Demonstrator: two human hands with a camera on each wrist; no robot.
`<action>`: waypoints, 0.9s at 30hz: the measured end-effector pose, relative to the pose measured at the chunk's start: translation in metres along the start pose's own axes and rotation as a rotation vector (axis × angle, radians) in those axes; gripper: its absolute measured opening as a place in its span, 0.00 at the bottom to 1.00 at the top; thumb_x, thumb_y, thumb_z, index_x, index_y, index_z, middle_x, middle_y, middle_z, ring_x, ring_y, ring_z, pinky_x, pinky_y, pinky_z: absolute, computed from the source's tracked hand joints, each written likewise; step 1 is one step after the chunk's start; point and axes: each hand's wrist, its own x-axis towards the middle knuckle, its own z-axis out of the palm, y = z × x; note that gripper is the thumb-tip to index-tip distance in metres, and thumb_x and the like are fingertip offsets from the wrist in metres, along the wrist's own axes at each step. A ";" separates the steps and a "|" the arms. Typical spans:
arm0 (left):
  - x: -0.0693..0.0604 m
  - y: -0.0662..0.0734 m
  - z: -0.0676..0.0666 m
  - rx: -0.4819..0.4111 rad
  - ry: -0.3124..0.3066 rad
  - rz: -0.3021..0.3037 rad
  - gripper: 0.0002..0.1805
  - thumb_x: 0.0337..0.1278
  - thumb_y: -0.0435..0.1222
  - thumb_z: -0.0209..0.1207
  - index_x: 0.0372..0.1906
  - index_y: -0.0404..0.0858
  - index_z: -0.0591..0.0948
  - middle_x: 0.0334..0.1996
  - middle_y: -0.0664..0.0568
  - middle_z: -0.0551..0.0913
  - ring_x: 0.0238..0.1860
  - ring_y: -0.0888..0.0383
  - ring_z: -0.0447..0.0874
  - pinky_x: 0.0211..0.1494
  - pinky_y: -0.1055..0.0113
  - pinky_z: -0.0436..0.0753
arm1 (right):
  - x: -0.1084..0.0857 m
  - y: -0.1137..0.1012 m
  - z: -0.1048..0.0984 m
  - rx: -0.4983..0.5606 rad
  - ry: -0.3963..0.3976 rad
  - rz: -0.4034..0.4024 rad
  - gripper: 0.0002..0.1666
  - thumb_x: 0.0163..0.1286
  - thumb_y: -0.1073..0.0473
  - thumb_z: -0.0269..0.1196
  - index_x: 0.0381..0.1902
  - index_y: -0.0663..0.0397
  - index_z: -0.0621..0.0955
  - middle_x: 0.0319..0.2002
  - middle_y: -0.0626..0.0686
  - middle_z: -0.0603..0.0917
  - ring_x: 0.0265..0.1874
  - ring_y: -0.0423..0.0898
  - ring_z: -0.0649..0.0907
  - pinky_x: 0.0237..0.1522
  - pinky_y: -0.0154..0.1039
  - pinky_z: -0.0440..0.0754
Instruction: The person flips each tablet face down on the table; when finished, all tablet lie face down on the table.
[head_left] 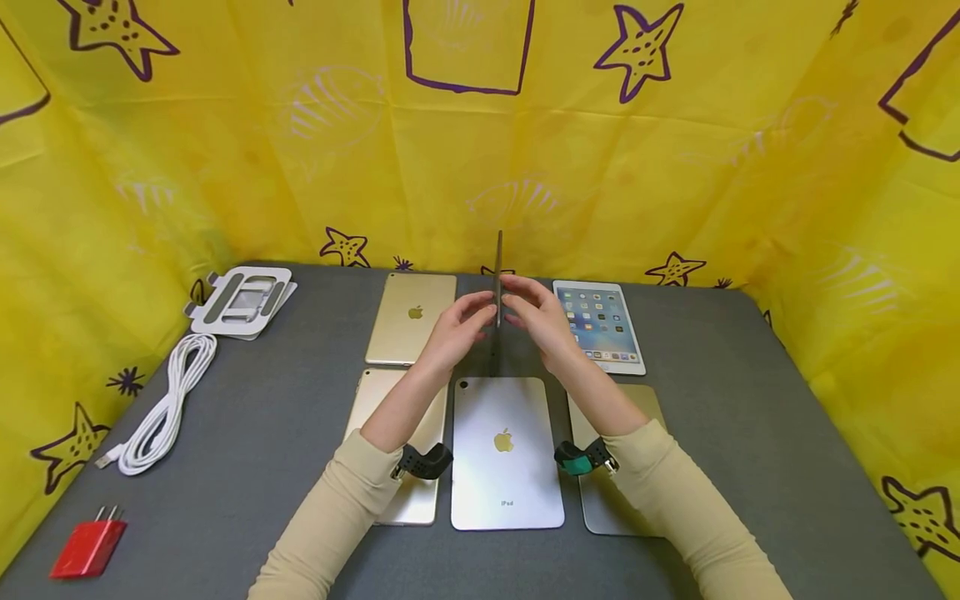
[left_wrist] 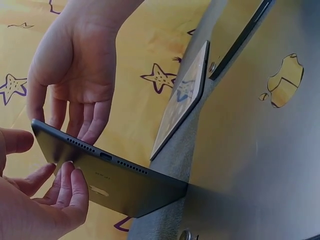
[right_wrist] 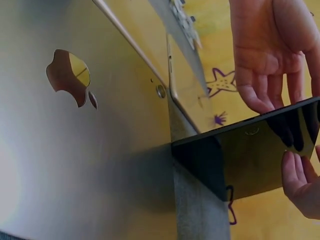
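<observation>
A thin dark grey tablet [head_left: 498, 265] stands upright on edge between both hands, seen nearly edge-on in the head view. My left hand [head_left: 456, 332] touches its back, which bears a logo, with extended fingers. On the opposite side, the fingers of my right hand [head_left: 542, 323] touch the glossy dark screen. In the left wrist view the tablet [left_wrist: 125, 185] shows a port and speaker holes along one edge. Whether its lower edge bears on the tabletop cannot be told. Nearer the body lies a silver iPad [head_left: 506, 467], back up, below the wrists.
Gold tablets [head_left: 408, 321] [head_left: 397, 500] lie at left. At right are a white tablet [head_left: 603, 321] with a lit screen and a greyish-gold tablet [head_left: 615, 500]. Further left sit a white folding stand [head_left: 217, 304], a coiled white cable [head_left: 168, 408] and a red charger [head_left: 88, 548]. Yellow cloth surrounds the table.
</observation>
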 end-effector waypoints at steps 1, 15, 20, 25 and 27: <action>0.000 -0.001 0.000 0.002 -0.006 0.002 0.22 0.70 0.40 0.55 0.64 0.37 0.73 0.59 0.44 0.76 0.58 0.49 0.76 0.61 0.55 0.75 | -0.001 0.000 -0.001 -0.003 0.004 -0.001 0.22 0.72 0.62 0.59 0.63 0.56 0.75 0.62 0.54 0.75 0.59 0.51 0.75 0.60 0.51 0.74; 0.001 -0.018 0.001 0.089 -0.162 -0.049 0.22 0.70 0.38 0.54 0.64 0.33 0.72 0.59 0.40 0.76 0.58 0.43 0.76 0.61 0.54 0.75 | -0.003 0.002 -0.016 -0.009 0.091 0.023 0.26 0.69 0.64 0.61 0.64 0.57 0.73 0.61 0.56 0.75 0.57 0.50 0.76 0.59 0.47 0.76; 0.002 -0.028 -0.001 0.175 -0.202 -0.098 0.22 0.70 0.41 0.55 0.64 0.35 0.73 0.59 0.42 0.77 0.59 0.46 0.76 0.62 0.55 0.75 | -0.004 0.003 -0.025 -0.010 0.132 0.046 0.27 0.69 0.64 0.59 0.66 0.57 0.72 0.62 0.57 0.75 0.58 0.49 0.76 0.60 0.48 0.74; 0.004 -0.037 -0.003 0.235 -0.225 -0.128 0.23 0.69 0.42 0.55 0.63 0.35 0.73 0.60 0.42 0.75 0.60 0.46 0.74 0.62 0.54 0.75 | -0.006 0.005 -0.033 -0.004 0.142 0.070 0.28 0.70 0.64 0.58 0.68 0.57 0.71 0.64 0.57 0.74 0.60 0.50 0.75 0.63 0.48 0.71; 0.005 -0.040 -0.005 0.244 -0.234 -0.136 0.24 0.69 0.41 0.55 0.64 0.33 0.73 0.62 0.40 0.74 0.61 0.45 0.73 0.62 0.54 0.74 | -0.007 0.006 -0.036 0.001 0.143 0.081 0.28 0.71 0.64 0.57 0.68 0.57 0.70 0.65 0.57 0.73 0.60 0.50 0.74 0.64 0.48 0.70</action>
